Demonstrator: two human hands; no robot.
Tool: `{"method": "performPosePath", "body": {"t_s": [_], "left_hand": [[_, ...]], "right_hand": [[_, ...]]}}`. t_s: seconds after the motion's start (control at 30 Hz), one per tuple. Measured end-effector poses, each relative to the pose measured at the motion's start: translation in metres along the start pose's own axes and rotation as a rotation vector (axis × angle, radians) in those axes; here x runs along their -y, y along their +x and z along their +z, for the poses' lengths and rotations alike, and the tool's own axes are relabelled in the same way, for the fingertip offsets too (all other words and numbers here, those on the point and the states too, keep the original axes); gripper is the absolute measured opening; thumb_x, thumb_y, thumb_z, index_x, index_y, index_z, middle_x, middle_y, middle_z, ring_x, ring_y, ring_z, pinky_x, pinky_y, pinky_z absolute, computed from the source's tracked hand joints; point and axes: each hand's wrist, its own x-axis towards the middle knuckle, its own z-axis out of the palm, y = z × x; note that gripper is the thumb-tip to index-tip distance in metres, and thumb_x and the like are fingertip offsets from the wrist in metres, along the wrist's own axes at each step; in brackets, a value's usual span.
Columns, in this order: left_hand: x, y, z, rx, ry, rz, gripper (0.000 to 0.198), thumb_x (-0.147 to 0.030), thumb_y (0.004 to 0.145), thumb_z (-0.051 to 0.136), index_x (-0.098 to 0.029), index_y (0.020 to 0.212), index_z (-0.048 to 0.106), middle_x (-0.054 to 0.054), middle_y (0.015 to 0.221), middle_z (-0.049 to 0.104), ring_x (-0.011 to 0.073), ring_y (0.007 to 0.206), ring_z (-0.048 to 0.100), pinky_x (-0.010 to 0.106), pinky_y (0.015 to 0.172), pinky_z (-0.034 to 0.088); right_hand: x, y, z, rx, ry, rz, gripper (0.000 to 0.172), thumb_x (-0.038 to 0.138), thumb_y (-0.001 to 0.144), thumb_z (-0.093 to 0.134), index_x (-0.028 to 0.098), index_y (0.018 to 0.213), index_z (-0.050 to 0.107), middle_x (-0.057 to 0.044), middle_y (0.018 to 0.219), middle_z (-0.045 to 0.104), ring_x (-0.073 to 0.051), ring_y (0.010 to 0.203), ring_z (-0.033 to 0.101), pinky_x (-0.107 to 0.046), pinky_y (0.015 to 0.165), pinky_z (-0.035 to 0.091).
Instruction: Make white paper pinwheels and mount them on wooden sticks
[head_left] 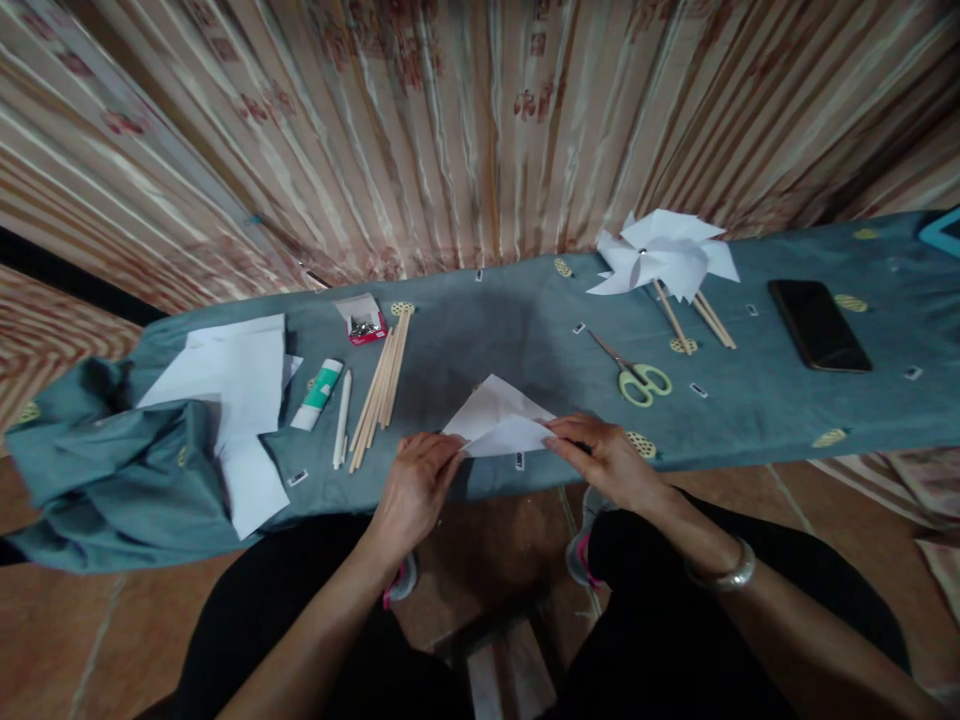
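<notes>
A white sheet of paper point(499, 410), partly folded over, lies at the front edge of the cloth-covered table. My left hand point(422, 475) pinches its left corner between thumb and fingers. On the other side, my right hand point(600, 455) grips the right corner the same way. The near part of the paper is folded up into a triangular flap, and a point sticks out at the far side. Left of the paper lie several thin wooden sticks point(382, 385). Scissors with green handles point(641, 383) rest beyond my right hand.
Paper pinwheels point(667, 250) on sticks lie at the back right, near a black phone point(817, 325). On the left are a white pen point(343, 420), a glue stick point(318, 395), an open box of metal pins point(364, 322) and white paper sheets point(240, 380). A curtain point(450, 130) hangs behind.
</notes>
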Motion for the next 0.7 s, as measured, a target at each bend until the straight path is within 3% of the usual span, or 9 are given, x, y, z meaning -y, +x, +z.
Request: {"method": "performPosePath", "body": {"t_s": [0.13,0.23,0.3,0.37,0.43,0.5,0.7], "left_hand": [[0.009,0.009,0.003,-0.007,0.032,-0.056,0.025,-0.03,0.099,0.048,-0.017,0.092,0.067,0.006,0.086,0.073,0.0209,0.08,0.069,0.036,0.074,0.053],[0.01,0.014,0.002,-0.065,0.08,-0.073,0.019,-0.028,0.097,0.052,-0.016,0.103,0.066,0.007,0.09,0.073,0.0222,0.082,0.069,0.037,0.075,0.055],[0.005,0.017,0.002,-0.123,0.142,-0.022,0.026,-0.022,0.095,0.054,-0.014,0.119,0.06,0.012,0.107,0.071,0.025,0.099,0.068,0.041,0.085,0.055],[-0.006,0.016,0.006,-0.152,0.194,0.11,0.037,-0.014,0.095,0.05,-0.013,0.132,0.051,0.016,0.131,0.062,0.0278,0.128,0.053,0.046,0.103,0.047],[-0.019,0.013,0.015,-0.073,0.216,0.274,0.042,-0.008,0.096,0.042,-0.014,0.137,0.047,0.014,0.139,0.058,0.0257,0.142,0.039,0.048,0.113,0.038],[-0.029,0.008,0.026,0.064,0.257,0.325,0.045,-0.011,0.097,0.041,-0.009,0.142,0.042,0.015,0.145,0.053,0.0265,0.147,0.031,0.049,0.117,0.032],[-0.034,0.002,0.038,0.228,0.347,0.187,0.068,-0.039,0.095,0.053,-0.009,0.151,0.029,0.017,0.157,0.037,0.0348,0.149,0.024,0.057,0.118,0.025]], "right_hand": [[0.0,0.007,0.005,-0.119,0.009,0.091,0.018,0.032,0.092,0.06,0.022,0.08,0.068,-0.004,0.089,0.074,-0.02,0.085,0.069,-0.033,0.079,0.053],[0.0,0.011,0.007,-0.181,-0.022,0.104,0.017,0.034,0.09,0.063,0.022,0.078,0.067,-0.006,0.093,0.074,-0.022,0.091,0.068,-0.036,0.086,0.051],[-0.001,0.014,0.007,-0.186,-0.043,0.124,0.019,0.036,0.089,0.063,0.022,0.077,0.067,-0.007,0.097,0.073,-0.023,0.092,0.068,-0.038,0.086,0.051],[-0.003,0.016,0.006,-0.181,-0.066,0.136,0.02,0.037,0.089,0.064,0.022,0.076,0.067,-0.009,0.1,0.073,-0.024,0.093,0.068,-0.039,0.086,0.052],[-0.004,0.018,0.006,-0.178,-0.088,0.136,0.02,0.037,0.088,0.065,0.022,0.076,0.067,-0.01,0.103,0.073,-0.025,0.096,0.068,-0.04,0.087,0.052],[-0.004,0.02,0.006,-0.182,-0.111,0.134,0.02,0.037,0.088,0.064,0.022,0.075,0.067,-0.01,0.105,0.073,-0.026,0.099,0.067,-0.041,0.087,0.052],[-0.005,0.022,0.009,-0.191,-0.149,0.125,0.022,0.038,0.088,0.064,0.021,0.073,0.067,-0.012,0.108,0.072,-0.028,0.102,0.067,-0.044,0.091,0.052]]}}
